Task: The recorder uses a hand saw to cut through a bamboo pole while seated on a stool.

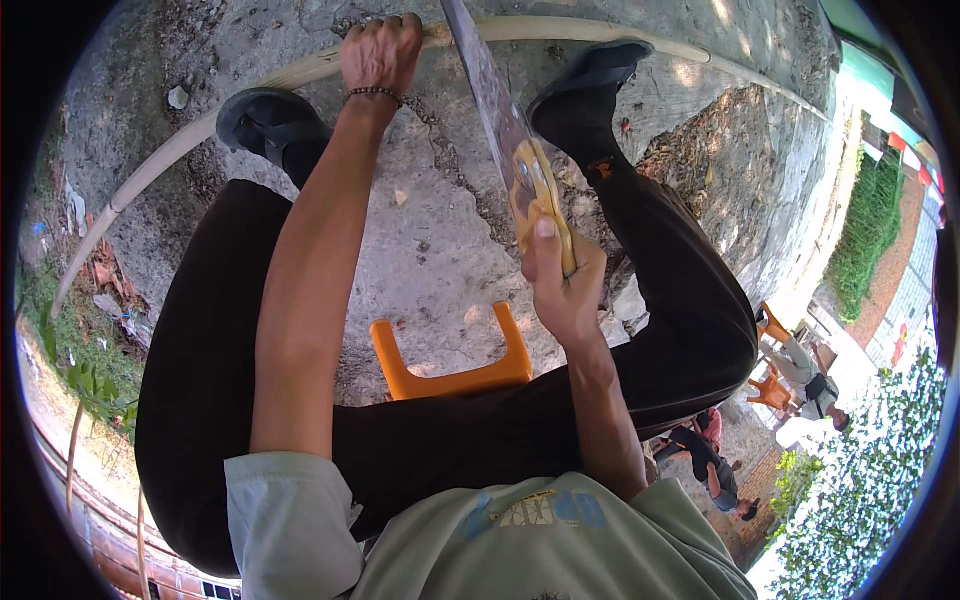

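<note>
Gripping a long, pale bamboo pole point(520, 28) spanning the rough grey ground point(420, 260), the left hand point(382, 52) sits apart from the right hand point(565, 285), closed around the yellow handle point(538, 190) of a grey-bladed handsaw point(512, 140).

Saw handle point(531, 185): yellow, darker scuffs, pale rivet spot
Saw blade point(490, 95): dull grey, brownish blotches
Bamboo pole point(300, 72): pale cream-tan, faint rings at joints
Bracelet point(376, 92): blackish-brown beads
Shirt point(470, 565): pale grey-green, plain apart from print
Chest print point(535, 509): light blue, white, bit of yellow
Trousers point(200, 350): solid black
Shoes point(268, 122): black, dark grey straps
Ankle mark point(602, 170): orange on black
Stool point(455, 382): solid orange
Ground point(420, 270): mottled grey, dark cracks, brown patches
Hedge point(868, 235): bright green
Tree leaves point(850, 490): green, speckled with white light
</note>
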The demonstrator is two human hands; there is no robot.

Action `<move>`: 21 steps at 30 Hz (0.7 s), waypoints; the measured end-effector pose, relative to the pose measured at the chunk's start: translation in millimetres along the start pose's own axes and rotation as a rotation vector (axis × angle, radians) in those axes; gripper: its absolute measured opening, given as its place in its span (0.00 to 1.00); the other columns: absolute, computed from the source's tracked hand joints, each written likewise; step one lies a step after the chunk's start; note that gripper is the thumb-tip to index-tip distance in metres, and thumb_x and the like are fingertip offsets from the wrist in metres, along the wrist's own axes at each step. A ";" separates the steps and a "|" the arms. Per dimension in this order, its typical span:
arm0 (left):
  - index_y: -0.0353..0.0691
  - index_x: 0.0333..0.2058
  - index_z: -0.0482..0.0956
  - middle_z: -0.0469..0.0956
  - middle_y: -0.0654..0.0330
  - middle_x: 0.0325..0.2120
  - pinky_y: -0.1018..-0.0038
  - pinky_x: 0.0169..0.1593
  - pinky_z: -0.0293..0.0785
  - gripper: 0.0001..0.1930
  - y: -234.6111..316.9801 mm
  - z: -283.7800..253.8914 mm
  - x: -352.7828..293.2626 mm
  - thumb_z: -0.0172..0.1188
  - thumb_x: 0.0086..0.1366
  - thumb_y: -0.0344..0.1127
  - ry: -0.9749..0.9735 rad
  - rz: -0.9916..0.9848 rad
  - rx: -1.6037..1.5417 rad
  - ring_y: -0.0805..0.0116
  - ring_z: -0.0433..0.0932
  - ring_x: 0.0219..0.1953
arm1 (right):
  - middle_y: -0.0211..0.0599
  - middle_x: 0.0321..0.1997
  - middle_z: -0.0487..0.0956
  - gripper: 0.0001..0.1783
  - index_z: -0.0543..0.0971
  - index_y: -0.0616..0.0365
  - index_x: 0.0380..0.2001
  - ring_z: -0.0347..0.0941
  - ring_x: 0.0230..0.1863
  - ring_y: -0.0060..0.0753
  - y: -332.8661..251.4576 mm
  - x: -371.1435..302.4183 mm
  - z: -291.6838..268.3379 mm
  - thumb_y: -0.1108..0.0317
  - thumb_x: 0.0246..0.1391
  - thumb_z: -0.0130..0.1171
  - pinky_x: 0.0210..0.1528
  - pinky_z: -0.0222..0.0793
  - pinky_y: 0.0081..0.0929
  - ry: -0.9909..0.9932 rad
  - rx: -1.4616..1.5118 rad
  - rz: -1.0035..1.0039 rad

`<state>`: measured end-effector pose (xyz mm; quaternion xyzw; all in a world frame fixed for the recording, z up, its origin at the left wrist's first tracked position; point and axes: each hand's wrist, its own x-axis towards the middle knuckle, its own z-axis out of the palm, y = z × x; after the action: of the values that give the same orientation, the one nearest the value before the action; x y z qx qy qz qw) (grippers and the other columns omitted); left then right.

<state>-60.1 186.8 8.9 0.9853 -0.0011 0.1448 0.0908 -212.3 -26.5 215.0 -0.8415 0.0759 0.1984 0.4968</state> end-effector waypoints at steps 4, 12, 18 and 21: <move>0.44 0.30 0.75 0.82 0.59 0.28 0.61 0.38 0.74 0.10 5.9 -0.2 1.2 0.65 0.54 0.39 0.053 0.007 0.015 0.58 0.82 0.34 | 0.21 0.14 0.65 0.20 0.71 0.61 0.20 0.58 0.18 0.10 2.2 -21.3 -5.7 0.64 0.67 0.53 0.18 0.51 0.20 0.075 0.122 0.031; 0.44 0.29 0.76 0.82 0.58 0.26 0.63 0.38 0.75 0.07 5.4 7.5 -1.3 0.62 0.56 0.38 0.029 -0.031 0.027 0.59 0.82 0.33 | 0.21 0.14 0.65 0.18 0.76 0.66 0.26 0.58 0.19 0.10 -0.4 -24.0 -5.4 0.64 0.67 0.53 0.18 0.52 0.20 0.030 0.004 -0.010; 0.39 0.27 0.79 0.81 0.52 0.27 0.62 0.32 0.76 0.06 9.8 9.4 -3.2 0.60 0.60 0.35 0.086 -0.104 -0.075 0.56 0.81 0.29 | 0.27 0.13 0.66 0.20 0.72 0.62 0.21 0.57 0.18 0.11 -18.9 46.6 24.4 0.63 0.67 0.54 0.18 0.54 0.23 0.013 -0.240 -0.130; 0.44 0.30 0.76 0.82 0.58 0.27 0.61 0.38 0.75 0.08 -2.7 3.3 -2.0 0.62 0.57 0.40 0.015 -0.027 -0.031 0.58 0.83 0.33 | 0.29 0.13 0.66 0.20 0.73 0.63 0.21 0.57 0.17 0.14 2.9 -26.1 13.9 0.63 0.66 0.55 0.17 0.55 0.25 0.064 -0.178 -0.118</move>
<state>-61.1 188.8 4.7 0.9825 0.0105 0.1509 0.1082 -240.7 -17.7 217.4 -0.8913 0.0240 0.1476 0.4281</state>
